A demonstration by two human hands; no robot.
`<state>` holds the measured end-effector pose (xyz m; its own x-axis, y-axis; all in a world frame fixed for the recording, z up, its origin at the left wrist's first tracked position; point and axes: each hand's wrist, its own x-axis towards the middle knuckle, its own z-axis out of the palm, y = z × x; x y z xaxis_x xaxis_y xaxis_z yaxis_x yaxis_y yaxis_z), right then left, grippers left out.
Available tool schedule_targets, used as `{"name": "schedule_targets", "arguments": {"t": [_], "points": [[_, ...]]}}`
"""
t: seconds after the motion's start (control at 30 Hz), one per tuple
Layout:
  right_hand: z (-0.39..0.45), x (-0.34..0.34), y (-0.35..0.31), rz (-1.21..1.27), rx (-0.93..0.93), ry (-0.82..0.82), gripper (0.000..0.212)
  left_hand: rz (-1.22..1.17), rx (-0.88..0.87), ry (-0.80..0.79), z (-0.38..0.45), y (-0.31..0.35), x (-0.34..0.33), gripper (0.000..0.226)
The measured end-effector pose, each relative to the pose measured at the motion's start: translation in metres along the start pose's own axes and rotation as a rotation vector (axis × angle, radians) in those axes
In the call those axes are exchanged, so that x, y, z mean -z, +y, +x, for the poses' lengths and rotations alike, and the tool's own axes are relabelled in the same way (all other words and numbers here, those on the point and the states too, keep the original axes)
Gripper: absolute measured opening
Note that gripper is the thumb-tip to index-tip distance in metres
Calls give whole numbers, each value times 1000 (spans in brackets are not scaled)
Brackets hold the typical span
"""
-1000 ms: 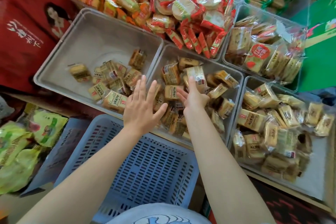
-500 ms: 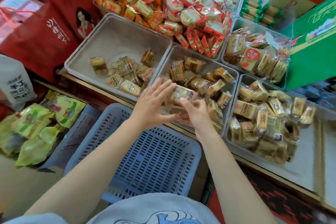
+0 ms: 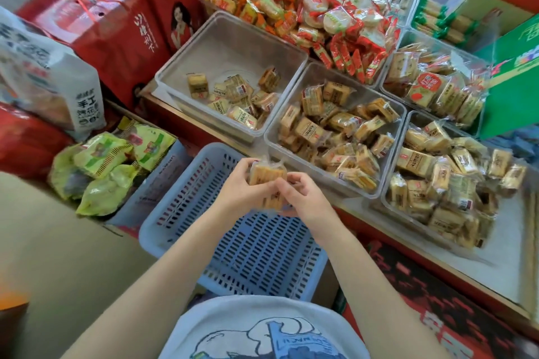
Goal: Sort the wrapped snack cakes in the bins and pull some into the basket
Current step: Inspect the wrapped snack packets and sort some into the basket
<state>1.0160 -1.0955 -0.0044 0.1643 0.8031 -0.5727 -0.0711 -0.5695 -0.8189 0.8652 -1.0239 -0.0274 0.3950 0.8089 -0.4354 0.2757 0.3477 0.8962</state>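
Note:
Between both hands I hold a small bunch of wrapped snack cakes [image 3: 267,181] above the far end of the blue slotted basket [image 3: 248,253]. My left hand [image 3: 240,188] grips the bunch from the left, my right hand [image 3: 302,198] from the right. The basket floor shows no cakes. Just beyond stands the middle clear bin [image 3: 272,137], holding several tan cakes. A left bin [image 3: 180,67] has a few cakes at its near corner, and a right bin [image 3: 392,186] is heaped with them.
Behind the bins lie piles of red and orange wrapped snacks [image 3: 320,14] and another bin of biscuits [image 3: 437,87]. Red gift bags [image 3: 116,29] and a white bag [image 3: 52,76] stand at the left, green packets [image 3: 110,166] beside the basket. A green box [image 3: 513,90] is at the right.
Both hands have drawn back from the middle bin toward me, carrying a bunch of cakes out over the basket. The view has shifted, so the bins sit further up and right.

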Motion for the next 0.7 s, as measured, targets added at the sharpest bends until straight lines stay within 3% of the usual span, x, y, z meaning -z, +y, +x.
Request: {"name": "schedule_targets", "arguments": {"t": [0.13,0.23,0.33,0.4,0.57,0.7], "points": [[-11,-6,2,-7,-10,-91,52,-255,110,-79,-19,-4,15,61],[-13,-10,-1,11,-20,-103,38,-358,160,-125,-27,0,25,51],[-15,-12,-2,147,-60,-140,44,-448,223,-125,-31,0,29,31],[-19,-10,-2,282,-99,-168,45,-474,250,-134,-32,-1,29,30],[-27,-6,-2,315,-97,-214,49,-486,328,-161,-35,3,25,62],[-27,-10,-6,258,-45,-143,33,-556,371,-165,-28,0,24,79]]}}
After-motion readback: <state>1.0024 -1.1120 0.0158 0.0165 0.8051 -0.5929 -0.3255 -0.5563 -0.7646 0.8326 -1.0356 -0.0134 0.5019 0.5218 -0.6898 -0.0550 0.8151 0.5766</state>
